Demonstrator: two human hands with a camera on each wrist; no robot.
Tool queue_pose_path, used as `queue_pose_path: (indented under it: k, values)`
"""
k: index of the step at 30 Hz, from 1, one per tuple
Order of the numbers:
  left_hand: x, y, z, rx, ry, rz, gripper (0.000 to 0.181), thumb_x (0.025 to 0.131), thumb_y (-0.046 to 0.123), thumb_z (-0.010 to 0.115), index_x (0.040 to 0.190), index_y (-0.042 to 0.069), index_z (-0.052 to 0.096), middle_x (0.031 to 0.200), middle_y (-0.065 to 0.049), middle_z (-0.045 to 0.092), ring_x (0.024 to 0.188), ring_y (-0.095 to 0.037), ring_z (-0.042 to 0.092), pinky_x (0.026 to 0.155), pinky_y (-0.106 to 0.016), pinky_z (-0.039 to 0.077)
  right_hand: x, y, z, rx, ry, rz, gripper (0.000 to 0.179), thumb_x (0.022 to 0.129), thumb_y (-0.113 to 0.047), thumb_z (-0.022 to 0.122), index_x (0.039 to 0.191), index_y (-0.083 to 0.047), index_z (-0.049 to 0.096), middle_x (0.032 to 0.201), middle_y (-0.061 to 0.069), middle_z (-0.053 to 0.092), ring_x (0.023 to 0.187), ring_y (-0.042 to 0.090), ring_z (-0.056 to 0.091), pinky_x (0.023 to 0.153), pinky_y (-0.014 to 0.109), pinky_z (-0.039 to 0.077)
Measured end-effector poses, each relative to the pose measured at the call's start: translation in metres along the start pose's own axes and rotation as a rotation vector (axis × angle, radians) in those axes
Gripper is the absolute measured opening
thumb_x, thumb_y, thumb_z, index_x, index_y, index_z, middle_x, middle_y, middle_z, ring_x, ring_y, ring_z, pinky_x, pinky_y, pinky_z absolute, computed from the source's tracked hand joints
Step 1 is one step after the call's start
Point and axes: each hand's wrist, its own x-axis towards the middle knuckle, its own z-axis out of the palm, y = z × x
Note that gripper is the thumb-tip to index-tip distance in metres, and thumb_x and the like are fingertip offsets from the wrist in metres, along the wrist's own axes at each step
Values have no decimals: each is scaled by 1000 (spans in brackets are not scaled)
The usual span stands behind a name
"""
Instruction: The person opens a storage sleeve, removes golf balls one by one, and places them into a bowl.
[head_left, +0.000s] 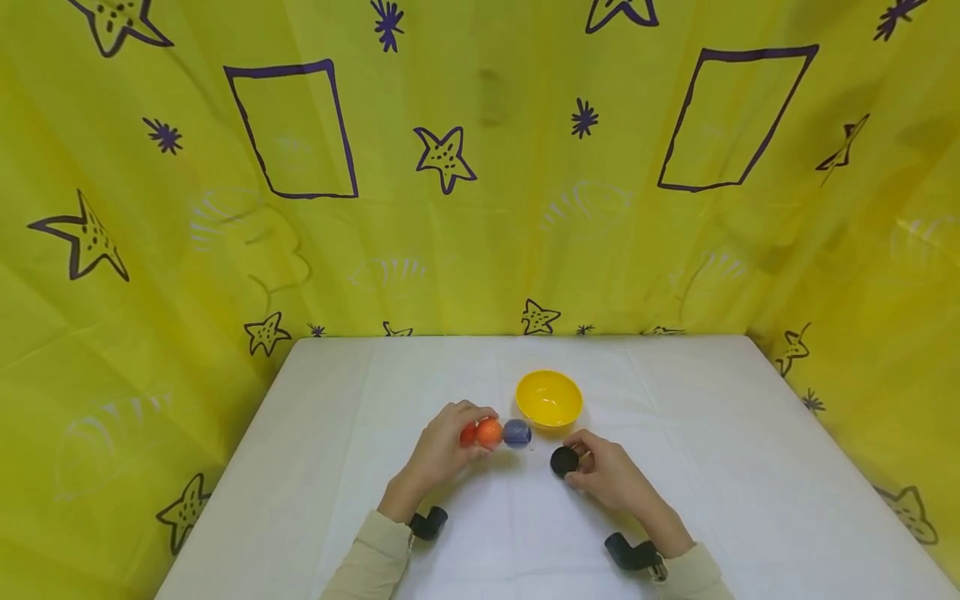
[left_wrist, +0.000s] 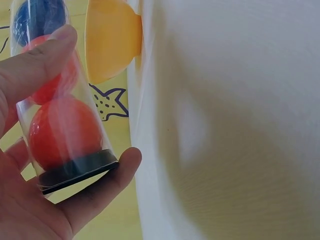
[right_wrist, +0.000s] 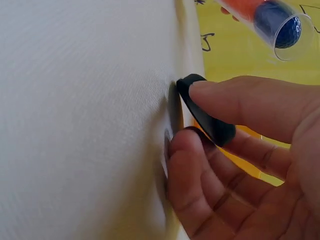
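Note:
My left hand point(head_left: 442, 446) grips a clear plastic tube point(left_wrist: 97, 117) with balls inside. At its mouth sits a dimpled blue golf ball point(right_wrist: 286, 25); two orange-red balls point(left_wrist: 65, 132) are behind it. A black end piece point(left_wrist: 80, 170) closes the tube's other end, touched by a finger in the left wrist view. In the head view the tube lies level, its uncovered mouth toward the right. A round black cap point(head_left: 564, 462) is pinched between thumb and fingers of my right hand point(head_left: 611, 477), just apart from the tube and low over the table.
Behind the hands a yellow bowl point(head_left: 549, 398) stands on the white-covered table point(head_left: 675, 400). Yellow curtains point(head_left: 480, 242) with dark star drawings hang behind the table and at both sides. Each wrist wears a black camera mount point(head_left: 630, 553).

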Motion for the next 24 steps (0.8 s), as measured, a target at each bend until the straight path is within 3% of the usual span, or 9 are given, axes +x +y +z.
queue_pose_path:
  k: [9, 18, 24]
  values:
    - [-1, 3, -1, -17, -4, -14, 45, 82, 17, 87, 124, 19, 70, 114, 2, 67, 106, -17, 55, 92, -38, 52, 0, 5, 0, -28, 13, -17, 31, 85, -3, 79, 111, -12, 66, 92, 1, 64, 79, 16, 53, 68, 23, 45]
    - [0, 0, -2, -14, 10, -10, 46, 82, 18, 87, 125, 21, 71, 116, 2, 67, 106, -17, 55, 92, -38, 51, 1, 1, -5, -1, 24, -23, 24, 91, -9, 76, 113, -9, 66, 87, 0, 62, 73, 16, 53, 62, 22, 46]
    - [2, 2, -10, -9, 32, -4, 46, 81, 19, 88, 124, 20, 71, 116, 1, 68, 105, -18, 55, 90, -38, 51, 6, -6, -16, 46, 40, -96, 21, 94, -15, 72, 113, -7, 67, 88, 0, 60, 76, 16, 54, 63, 22, 46]
